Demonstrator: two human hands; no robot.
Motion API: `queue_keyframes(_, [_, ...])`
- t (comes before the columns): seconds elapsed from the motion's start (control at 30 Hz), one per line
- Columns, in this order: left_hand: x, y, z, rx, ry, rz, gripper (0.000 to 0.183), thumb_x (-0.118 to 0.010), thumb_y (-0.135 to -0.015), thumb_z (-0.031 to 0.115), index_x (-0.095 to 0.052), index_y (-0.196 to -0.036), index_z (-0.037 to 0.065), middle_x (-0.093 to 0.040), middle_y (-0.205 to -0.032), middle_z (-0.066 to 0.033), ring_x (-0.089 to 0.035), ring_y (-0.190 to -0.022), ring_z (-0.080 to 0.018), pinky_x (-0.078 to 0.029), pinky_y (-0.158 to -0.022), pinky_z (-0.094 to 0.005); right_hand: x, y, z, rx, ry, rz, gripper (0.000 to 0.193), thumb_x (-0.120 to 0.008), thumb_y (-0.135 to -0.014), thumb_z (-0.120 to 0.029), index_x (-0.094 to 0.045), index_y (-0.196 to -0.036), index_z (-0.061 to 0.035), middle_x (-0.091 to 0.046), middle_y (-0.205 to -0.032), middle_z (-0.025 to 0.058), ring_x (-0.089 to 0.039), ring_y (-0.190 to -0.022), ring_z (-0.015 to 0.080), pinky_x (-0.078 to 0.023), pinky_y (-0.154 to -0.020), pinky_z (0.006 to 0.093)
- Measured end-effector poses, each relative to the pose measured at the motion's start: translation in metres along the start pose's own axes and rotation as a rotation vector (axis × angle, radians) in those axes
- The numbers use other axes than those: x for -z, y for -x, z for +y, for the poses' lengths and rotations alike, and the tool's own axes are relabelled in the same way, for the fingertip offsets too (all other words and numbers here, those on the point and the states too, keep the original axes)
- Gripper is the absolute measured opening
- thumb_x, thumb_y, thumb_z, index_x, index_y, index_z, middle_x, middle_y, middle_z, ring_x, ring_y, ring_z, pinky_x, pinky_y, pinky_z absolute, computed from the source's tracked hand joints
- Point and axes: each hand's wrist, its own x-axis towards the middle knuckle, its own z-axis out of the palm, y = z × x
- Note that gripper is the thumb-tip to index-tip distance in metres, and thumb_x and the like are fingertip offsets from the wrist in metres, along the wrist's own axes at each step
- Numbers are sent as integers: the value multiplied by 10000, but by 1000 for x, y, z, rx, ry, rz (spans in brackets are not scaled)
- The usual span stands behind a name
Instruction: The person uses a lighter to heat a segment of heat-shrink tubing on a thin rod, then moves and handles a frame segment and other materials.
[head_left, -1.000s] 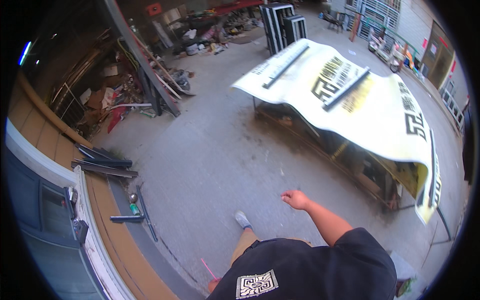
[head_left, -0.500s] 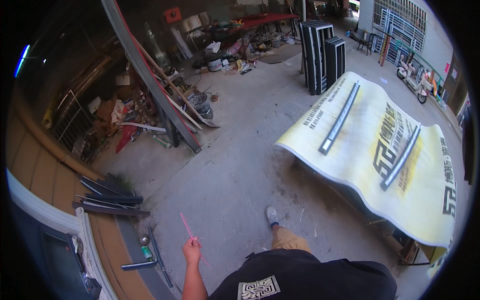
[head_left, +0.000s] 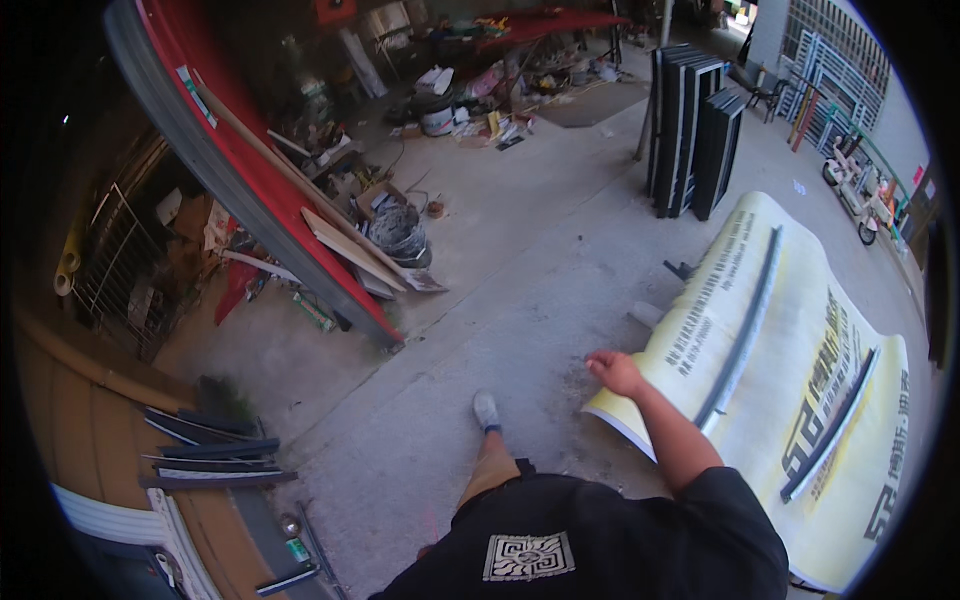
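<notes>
Sheet (head_left: 795, 350) and right hand (head_left: 612, 372): positions

Location of sheet: right side of the view, surface in shallow waves. Colour is pale with yellow patches and dark print. Two slender strips lie along it, apart from each other: a grey strip (head_left: 750, 335) on the left part and a dark-edged strip (head_left: 836, 432) farther right.

Right hand: extended ahead of the black shirt (head_left: 640, 535), at the left corner of the sheet as seen from above. Fingers are part-bent and slack; the grip stands loosely ajar, around nothing visible. Contact with the sheet cannot be told.

Left hand (head_left: 425, 551): a small part shows at the left border of the shirt. State of the grip cannot be told.

Shoe (head_left: 486, 410): pale, on the concrete floor (head_left: 500, 270), left of and nearer than the right hand.

Surroundings, far side: black frames (head_left: 685, 135) stand upright in a row beyond the sheet; a scooter (head_left: 850, 190) is parked to their right.

Surroundings, left side: a bucket (head_left: 398, 235) stands behind leaning boards (head_left: 350, 250), next to a slanted red panel (head_left: 270, 200). Dark profiles (head_left: 215, 470) lie piled nearer the person; a green can (head_left: 297, 549) is beside a silver ball (head_left: 290, 525).
</notes>
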Motion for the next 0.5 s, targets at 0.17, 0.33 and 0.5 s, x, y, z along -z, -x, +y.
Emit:
queue_keyframes(0.17, [154, -168, 13, -258, -86, 231, 359, -504, -987, 364, -733, -916, 97, -730, -820, -139, -708, -784, -363, -534, -702, -544, -43, -92, 44, -229, 41, 26, 336, -646, -976, -355, -740, -1127, -71, -743, -1061, 202, -730, -982, 335, -559, -873, 432])
queue_keyframes(0.33, [326, -371, 200, -20, 600, 246, 316, -630, -978, 352, -755, -967, 62, -718, -728, -92, -696, -660, -224, -542, -645, -395, -63, 5, 347, -989, -110, -758, 408, -606, -1029, -468, -716, -925, -89, -692, -748, 59, -652, -666, 226, -520, -667, 415])
queue_keyframes(0.5, [474, -427, 225, 42, 697, 384, 324, -626, -1004, 347, -760, -1000, 52, -712, -714, -70, -679, -641, -183, -531, -621, -374, -87, -9, 201, -1024, -359, -540, 363, -583, -1021, -389, -709, -924, -63, -698, -766, 85, -666, -671, 233, -525, -627, 407])
